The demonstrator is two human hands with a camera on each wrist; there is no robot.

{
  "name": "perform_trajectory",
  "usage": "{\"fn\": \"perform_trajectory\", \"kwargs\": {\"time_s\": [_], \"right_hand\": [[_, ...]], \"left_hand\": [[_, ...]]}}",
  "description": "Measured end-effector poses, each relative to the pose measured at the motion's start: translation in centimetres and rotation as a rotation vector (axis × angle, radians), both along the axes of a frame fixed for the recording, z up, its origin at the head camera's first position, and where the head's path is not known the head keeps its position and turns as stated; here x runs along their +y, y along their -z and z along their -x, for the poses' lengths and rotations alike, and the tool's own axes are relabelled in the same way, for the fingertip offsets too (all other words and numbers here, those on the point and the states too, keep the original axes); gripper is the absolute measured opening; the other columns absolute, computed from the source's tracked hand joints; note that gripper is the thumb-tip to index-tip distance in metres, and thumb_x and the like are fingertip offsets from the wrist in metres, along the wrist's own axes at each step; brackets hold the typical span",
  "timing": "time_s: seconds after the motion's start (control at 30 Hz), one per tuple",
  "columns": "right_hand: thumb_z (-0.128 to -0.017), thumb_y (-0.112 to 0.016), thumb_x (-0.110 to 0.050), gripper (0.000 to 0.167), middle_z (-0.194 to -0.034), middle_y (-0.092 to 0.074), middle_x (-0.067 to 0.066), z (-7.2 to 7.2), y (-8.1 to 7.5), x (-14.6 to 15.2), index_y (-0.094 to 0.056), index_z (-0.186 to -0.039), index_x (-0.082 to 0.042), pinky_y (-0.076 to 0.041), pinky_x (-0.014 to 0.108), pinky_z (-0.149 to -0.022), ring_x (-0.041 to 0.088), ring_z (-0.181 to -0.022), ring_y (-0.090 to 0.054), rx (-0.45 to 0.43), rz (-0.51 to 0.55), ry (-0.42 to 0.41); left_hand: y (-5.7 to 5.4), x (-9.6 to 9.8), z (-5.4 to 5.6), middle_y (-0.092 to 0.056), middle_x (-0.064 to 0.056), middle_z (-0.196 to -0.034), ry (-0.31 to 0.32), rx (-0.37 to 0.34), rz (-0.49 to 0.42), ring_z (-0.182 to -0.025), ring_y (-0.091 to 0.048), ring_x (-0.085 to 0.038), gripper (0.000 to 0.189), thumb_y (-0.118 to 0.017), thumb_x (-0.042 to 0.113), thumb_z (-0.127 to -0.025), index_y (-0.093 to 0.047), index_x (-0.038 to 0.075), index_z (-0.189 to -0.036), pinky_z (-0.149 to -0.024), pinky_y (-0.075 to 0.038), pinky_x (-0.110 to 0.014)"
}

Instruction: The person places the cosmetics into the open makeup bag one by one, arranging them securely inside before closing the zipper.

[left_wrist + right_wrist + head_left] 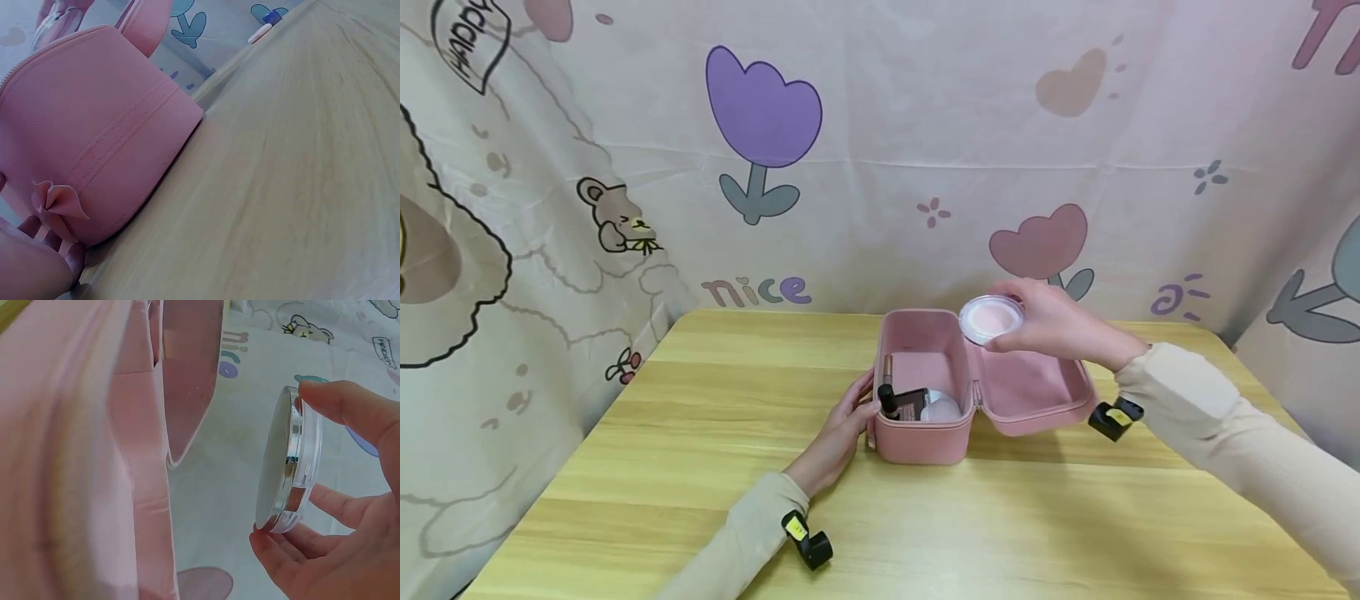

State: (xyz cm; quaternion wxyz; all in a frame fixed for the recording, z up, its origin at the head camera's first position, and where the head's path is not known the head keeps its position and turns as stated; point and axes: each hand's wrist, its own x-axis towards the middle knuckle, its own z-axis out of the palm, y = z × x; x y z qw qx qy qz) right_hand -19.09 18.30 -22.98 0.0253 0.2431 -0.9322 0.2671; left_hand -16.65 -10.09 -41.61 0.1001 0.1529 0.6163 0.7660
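Head view: our right hand [1058, 323] pinched a round compact [991, 320] above the pink case [922, 443]; our left hand [841, 432] spread against it.

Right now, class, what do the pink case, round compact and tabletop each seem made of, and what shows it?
Pink case: probably matte faux leather, possibly real; stitched seams show.
Round compact: likely glossy plastic; its rim is see-through, though the mirror-like silver band could be metal.
Tabletop: wood or wood-effect laminate, smooth with a soft sheen; long grain streaks leave either open.
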Motion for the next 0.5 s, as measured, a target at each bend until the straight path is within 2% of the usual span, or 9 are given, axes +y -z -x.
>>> {"fn": "perform_trajectory", "kwargs": {"time_s": [0.3,0.5], "right_hand": [[-0.068,-0.080,-0.013,0.059,-0.103,-0.064,0.014,2.3,1.7,-2.1,-0.057,-0.119,0.005,-0.044,0.039,-0.079,0.027,-0.090,-0.057,0.008,-0.031,-0.029],[-0.068,-0.080,-0.009,0.061,-0.105,-0.062,0.018,2.4,2.2,-3.2,-0.055,-0.121,0.009,-0.048,0.043,-0.079,0.030,-0.091,-0.057,-0.007,-0.051,-0.064]], "left_hand": [[0.1,-0.1,0.0,-0.019,-0.015,-0.157,-0.008,-0.007,0.023,-0.142,-0.017,-0.029,0.069,-0.050,0.021,-0.094,-0.019,0.009,-0.154,-0.113,-0.016,-0.047],[0.0,0.0,0.0,-0.019,-0.013,-0.157,-0.009,-0.012,0.018,-0.142,-0.018,-0.027,0.069,-0.051,0.021,-0.094,-0.019,0.012,-0.155,-0.114,-0.016,-0.047]]}}
